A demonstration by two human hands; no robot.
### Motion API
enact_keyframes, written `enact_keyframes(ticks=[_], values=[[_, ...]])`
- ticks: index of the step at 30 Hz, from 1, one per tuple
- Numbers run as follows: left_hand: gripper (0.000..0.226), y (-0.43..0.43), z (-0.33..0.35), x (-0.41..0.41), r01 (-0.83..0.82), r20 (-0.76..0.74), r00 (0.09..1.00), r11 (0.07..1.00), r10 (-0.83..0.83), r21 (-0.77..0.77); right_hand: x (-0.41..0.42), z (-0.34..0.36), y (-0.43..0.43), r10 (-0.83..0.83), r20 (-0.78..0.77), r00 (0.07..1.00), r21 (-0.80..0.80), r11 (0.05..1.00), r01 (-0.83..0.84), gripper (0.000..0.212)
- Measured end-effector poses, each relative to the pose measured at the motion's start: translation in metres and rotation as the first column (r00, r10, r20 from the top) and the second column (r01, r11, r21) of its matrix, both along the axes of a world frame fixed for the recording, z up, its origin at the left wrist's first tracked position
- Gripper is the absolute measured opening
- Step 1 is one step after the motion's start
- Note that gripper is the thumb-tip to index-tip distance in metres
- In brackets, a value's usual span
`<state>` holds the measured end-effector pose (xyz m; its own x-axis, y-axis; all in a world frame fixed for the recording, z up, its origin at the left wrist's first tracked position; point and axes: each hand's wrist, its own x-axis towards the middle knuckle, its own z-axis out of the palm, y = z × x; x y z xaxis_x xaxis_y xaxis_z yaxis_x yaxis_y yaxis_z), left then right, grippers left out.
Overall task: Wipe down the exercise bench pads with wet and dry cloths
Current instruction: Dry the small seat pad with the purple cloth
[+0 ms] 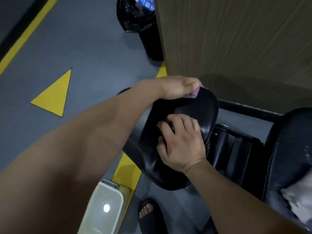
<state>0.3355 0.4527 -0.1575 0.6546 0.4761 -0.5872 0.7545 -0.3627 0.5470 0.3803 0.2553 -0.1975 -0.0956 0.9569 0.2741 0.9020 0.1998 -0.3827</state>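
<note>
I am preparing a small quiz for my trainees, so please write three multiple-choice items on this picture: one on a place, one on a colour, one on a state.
1. Where is the purple cloth?
A. at the far edge of the black pad, under the left hand
B. inside the basin
C. on the floor

2. Which colour is the triangle on the floor?
A. red
B. yellow
C. white

3. What does the right hand do?
A. lifts the basin
B. wrings a cloth
C. rests on the black pad, holding no cloth

Answers:
1 A: the left hand grips the cloth against the pad's far rim.
2 B: the triangle is plainly yellow against the grey floor.
3 C: its fingers lie on the pad's top with nothing in them.
</note>
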Motion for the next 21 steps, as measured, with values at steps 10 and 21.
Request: enact_keyframes(ticks=[10,21], values=[[0.049,0.023,-0.014,-0.155,-0.189,-0.152,0.957,0.929,0.247,0.319,-0.002,-0.001,0.000,-0.016,-0.001,1.000,0.030,0.999,0.016,0.035],[0.061,-0.125,-0.022,-0.156,-0.052,0.032,0.999,0.711,0.041,0.702,-0.005,0.000,-0.001,-0.035,0.059,0.998,0.034,0.999,0.033,0.034]])
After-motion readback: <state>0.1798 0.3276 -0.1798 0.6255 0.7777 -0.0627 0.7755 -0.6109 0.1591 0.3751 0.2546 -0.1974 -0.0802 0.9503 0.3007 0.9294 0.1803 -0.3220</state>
